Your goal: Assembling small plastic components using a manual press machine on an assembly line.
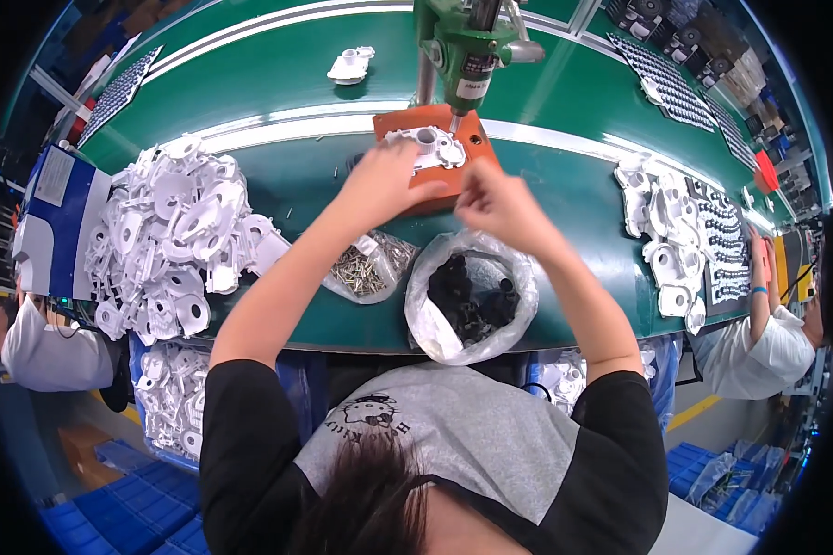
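Observation:
A white plastic housing [440,148] lies on an orange block [477,129] under the green press [477,55], whose thin tip comes down at the housing's right side. My left hand [389,180] reaches over the housing's left edge, fingertips on it and thumb stretched along the block's near side. Just right of the block, my right hand [495,203] is closed with curled fingers; what they hold, if anything, is hidden. Below my hands are a clear bag of small metal pins or screws [366,268] and a white plastic bag [421,305] of black parts [472,296].
A large heap of white housings [171,222] covers the table's left, beside a blue-and-white box [60,217]. More white housings [662,231] stand at right near a tray of parts [720,245]. One housing [350,65] lies farther back. Other people [764,342] sit at both sides.

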Demonstrator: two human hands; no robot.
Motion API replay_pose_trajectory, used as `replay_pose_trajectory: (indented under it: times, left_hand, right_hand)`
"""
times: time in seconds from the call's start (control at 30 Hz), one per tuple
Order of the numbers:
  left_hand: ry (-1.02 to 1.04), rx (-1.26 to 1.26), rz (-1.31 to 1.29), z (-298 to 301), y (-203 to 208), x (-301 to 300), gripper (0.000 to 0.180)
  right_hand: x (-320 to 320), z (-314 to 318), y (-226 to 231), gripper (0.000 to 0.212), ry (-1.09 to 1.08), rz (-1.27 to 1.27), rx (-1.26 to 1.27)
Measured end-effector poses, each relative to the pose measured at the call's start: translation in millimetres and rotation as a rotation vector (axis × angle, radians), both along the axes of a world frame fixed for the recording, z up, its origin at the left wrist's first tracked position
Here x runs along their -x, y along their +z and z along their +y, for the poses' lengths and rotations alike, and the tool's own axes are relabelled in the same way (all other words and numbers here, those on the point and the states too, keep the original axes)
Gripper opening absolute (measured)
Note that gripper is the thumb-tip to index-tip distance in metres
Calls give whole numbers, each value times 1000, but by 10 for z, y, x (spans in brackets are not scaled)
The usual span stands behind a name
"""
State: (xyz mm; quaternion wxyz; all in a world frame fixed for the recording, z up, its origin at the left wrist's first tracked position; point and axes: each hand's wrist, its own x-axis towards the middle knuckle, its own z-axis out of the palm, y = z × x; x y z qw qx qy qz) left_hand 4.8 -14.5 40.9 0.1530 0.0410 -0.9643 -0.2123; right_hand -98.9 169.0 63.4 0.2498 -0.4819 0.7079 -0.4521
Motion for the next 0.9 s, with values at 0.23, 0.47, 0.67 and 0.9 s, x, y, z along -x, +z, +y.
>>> replay_pose_trajectory:
  times: [0.23, 0.47, 0.67, 0.9]
  left_hand:
    - [7, 315, 208, 196, -356, 79, 71]
    - [-24, 238, 271, 76, -444, 110, 70]
    - [-10, 248, 312, 120, -456, 109, 65]
    - [-9, 244, 311, 126, -451, 97, 65]
  right_hand:
    - [324, 251, -187, 11, -192, -114, -5]
    - [-190, 452, -422, 11, -29, -128, -239]
    - [-254, 454, -577, 15, 73, 320, -47]
    - [-319, 391, -597, 18, 115, 476, -181]
